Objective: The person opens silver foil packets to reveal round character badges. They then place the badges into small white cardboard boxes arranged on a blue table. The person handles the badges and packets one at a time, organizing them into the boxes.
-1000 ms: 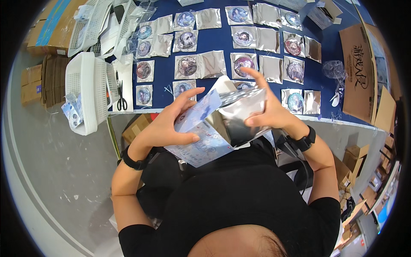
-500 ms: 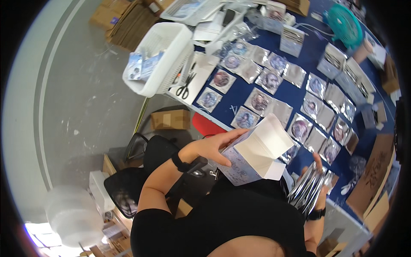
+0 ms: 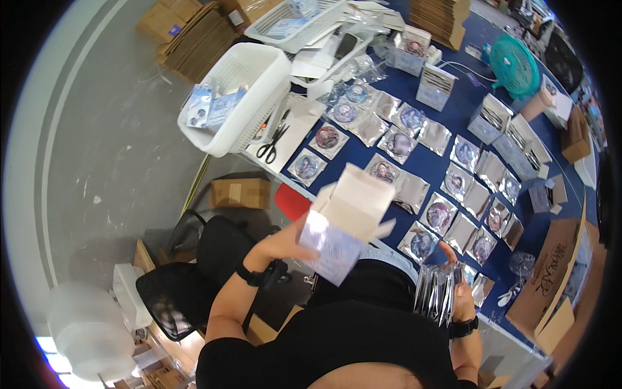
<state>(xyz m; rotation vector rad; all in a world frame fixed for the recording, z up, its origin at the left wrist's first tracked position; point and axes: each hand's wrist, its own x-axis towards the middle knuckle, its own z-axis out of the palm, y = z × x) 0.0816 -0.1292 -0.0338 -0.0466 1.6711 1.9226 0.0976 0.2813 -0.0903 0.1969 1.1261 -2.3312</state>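
Note:
My left hand (image 3: 284, 245) grips a pale blue printed carton (image 3: 332, 251) by its side, its top flaps raised and its white inside partly showing. The carton is held in the air off the table's near edge. A bundle of silver foil packets (image 3: 434, 293) stands on edge in my right hand (image 3: 462, 301), close to that same edge. Beyond both hands lie rows of flat packets on the blue tabletop, some with round pictured discs like this one (image 3: 423, 244), others plain silver (image 3: 460, 231).
A white basket (image 3: 223, 129) stands at the table's left end, beside scissors (image 3: 272, 145). Filled cartons (image 3: 435, 87) and a teal fan (image 3: 515, 67) are at the back. To the right is a brown cardboard box (image 3: 551, 272); a black chair (image 3: 223, 256) stands at left.
My left hand has moved the carton left, and its printed front now faces more toward me. The foil packets in my right hand have shifted left and sit more upright.

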